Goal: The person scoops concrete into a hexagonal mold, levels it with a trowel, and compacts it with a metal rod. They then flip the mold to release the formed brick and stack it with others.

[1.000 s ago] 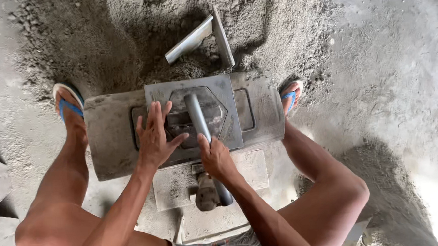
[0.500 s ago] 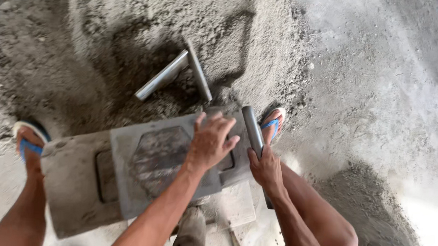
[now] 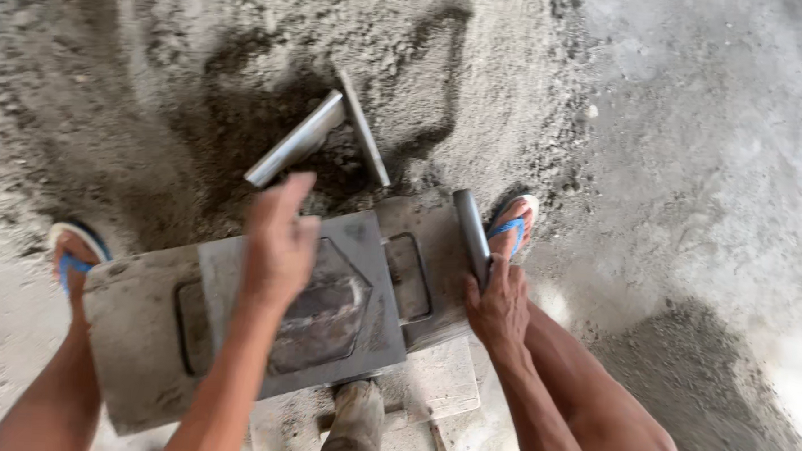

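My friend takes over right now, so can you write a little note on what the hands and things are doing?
Left hand: blurred, over the grey mould, by its hexagon hollow; can't tell if it grips.
Right hand: fingers shut on the metal bar at the mould's right.
Metal scoop lies in the sand pile ahead.
Done: hollow looks filled.
Left: block still in mould.

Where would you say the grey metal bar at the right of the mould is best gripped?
Probably near the end closest to the person, where the right hand already wraps the bar. It is round and slim, lying free along the mould edge, so come from the right.
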